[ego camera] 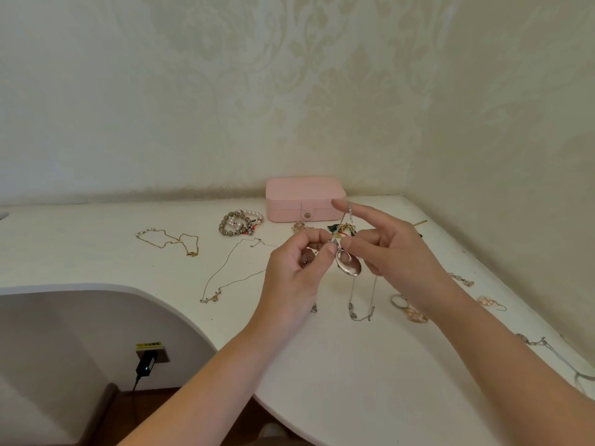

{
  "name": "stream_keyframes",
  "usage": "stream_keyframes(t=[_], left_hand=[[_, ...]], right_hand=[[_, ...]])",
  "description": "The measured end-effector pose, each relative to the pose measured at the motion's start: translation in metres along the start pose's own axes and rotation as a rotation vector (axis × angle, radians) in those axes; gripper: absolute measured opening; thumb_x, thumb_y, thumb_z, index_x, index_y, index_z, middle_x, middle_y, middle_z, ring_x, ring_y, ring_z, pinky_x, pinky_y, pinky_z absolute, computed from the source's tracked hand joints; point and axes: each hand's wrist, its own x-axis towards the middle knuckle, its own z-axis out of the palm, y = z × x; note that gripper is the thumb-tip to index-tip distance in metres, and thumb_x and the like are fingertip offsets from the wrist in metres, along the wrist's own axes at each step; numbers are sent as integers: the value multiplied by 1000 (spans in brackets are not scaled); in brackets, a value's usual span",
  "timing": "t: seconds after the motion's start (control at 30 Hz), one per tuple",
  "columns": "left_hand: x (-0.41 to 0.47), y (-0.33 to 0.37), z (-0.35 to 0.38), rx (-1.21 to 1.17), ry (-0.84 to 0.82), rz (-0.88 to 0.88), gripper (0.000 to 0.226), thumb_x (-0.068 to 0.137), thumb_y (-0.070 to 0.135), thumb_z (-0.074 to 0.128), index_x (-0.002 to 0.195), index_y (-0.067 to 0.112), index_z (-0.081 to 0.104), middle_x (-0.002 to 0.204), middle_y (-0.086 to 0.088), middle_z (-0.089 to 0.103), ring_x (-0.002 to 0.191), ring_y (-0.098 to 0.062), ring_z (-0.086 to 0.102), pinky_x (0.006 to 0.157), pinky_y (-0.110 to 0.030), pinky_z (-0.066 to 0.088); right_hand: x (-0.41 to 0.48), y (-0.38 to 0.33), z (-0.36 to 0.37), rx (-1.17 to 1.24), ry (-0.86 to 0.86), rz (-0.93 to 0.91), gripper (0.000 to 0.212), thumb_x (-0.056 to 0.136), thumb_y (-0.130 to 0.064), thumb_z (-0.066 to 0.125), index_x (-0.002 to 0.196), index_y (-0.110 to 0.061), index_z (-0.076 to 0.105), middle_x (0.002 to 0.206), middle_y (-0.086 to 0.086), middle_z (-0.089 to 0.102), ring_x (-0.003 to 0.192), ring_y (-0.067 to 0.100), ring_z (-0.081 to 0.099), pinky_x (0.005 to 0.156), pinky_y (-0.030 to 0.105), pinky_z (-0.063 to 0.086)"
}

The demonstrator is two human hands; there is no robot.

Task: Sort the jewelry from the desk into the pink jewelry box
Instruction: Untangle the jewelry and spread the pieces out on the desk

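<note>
Findings, nearest first.

- Below the counter's [338, 381] curved front edge, at left, a black plug [145, 365] sits in a wall socket [153, 350].
- Two bare forearms reach in from the near edge and meet above the middle of the counter.
- The left hand [294, 272] has its fingers curled. Its thumb and forefinger pinch the top of an oval silver pendant [348, 267], which hangs clear of the counter between the two hands.
- The right hand [399, 252] has its forefinger straight and raised, with the pendant's chain [349, 210] draped over it. Its thumb pinches the chain just beside the left hand's fingertips.
- Loose chain trails down to the counter under the hands.
- On the counter to the right lie a cluster of rings [410, 312], an earring [489, 302] and, near the right edge, a long silver necklace [541, 342].
- To the left of the hands lies a thin necklace [212, 297]. Farther left is a gold necklace [191, 252].
- Beyond the hands is a small tangle [344, 227] of mixed pieces; its details cannot be made out.
- A pile of beaded bracelets [240, 224] lies just left of the box [302, 197].
- The box is pink, closed, its snap tab facing forward. It stands at the back of the counter against the wall [225, 91], well apart from the pendant.
</note>
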Motion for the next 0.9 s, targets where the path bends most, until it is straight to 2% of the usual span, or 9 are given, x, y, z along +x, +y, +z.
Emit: stream_keyframes(t=[0.07, 0.17, 0.27, 0.33, 0.4, 0.57, 0.7, 0.8, 0.9], left_hand=[[-1, -3, -2, 82, 5, 54, 7, 89, 24, 60, 91, 18, 63, 72, 2, 64, 53, -10, 38, 48, -15, 29], [-2, -5, -2, 115, 17, 89, 5, 90, 27, 59, 92, 24, 63, 73, -10, 62, 54, -13, 35, 48, -19, 29], [-2, -4, -2, 127, 20, 99, 5, 87, 30, 59, 90, 29, 62, 80, -22, 61, 60, -32, 44, 52, -27, 36], [-2, -5, -3, 118, 41, 97, 4, 85, 29, 60, 88, 29, 63, 78, -15, 63, 62, -30, 46, 55, -26, 37], [-2, -5, -3, 112, 65, 98, 5, 85, 25, 62, 86, 29, 64, 76, 4, 66, 64, -23, 45, 58, -22, 38], [-3, -5, -1, 99, 122, 61, 9, 86, 15, 68, 81, 22, 67, 77, -6, 67, 66, -18, 47, 60, -21, 39], [-2, -3, 0, 112, 133, 24, 11, 84, 13, 69, 80, 23, 68, 74, 12, 70, 68, -4, 56, 68, -17, 44], [0, -2, 0, 103, 127, 13, 12, 82, 11, 70, 79, 23, 69, 73, 14, 70, 66, 0, 57, 68, -13, 44], [0, -2, 0, 119, 113, 14, 14, 81, 12, 71, 78, 26, 69, 73, 14, 70, 64, -2, 56, 65, -13, 43]], right_hand=[[-1, -3, -1, -10, 43, -51, 48, 86, -3, 63, 127, -28, 56, 57, -4, 59, 43, 4, 40, 47, 7, 32], [-2, -2, -3, -27, 72, -96, 53, 81, -5, 69, 123, -36, 59, 74, 2, 61, 46, 9, 29, 46, 10, 29], [-2, -1, -2, -37, 89, -117, 55, 80, -3, 71, 121, -38, 59, 82, -3, 65, 45, 10, 24, 46, 12, 28], [-2, -1, -2, -52, 101, -126, 55, 79, -5, 73, 121, -37, 59, 84, -7, 69, 46, 10, 22, 46, 12, 28], [-3, -1, -1, -86, 110, -128, 54, 78, -8, 74, 123, -36, 59, 85, -9, 72, 46, 9, 21, 47, 11, 28], [-5, 0, -1, -180, 142, -139, 53, 78, -13, 75, 122, -38, 59, 80, -12, 74, 49, 9, 24, 50, 10, 29], [-6, 0, -1, -281, 152, -157, 55, 76, -14, 76, 122, -40, 59, 78, -14, 73, 49, 9, 25, 51, 9, 29], [-6, 0, -2, -309, 151, -157, 54, 76, -11, 75, 120, -39, 61, 77, -13, 72, 47, 10, 26, 50, 9, 29], [-6, 0, -2, -281, 155, -136, 54, 75, -6, 72, 118, -38, 63, 76, -11, 71, 46, 10, 27, 50, 10, 28]])
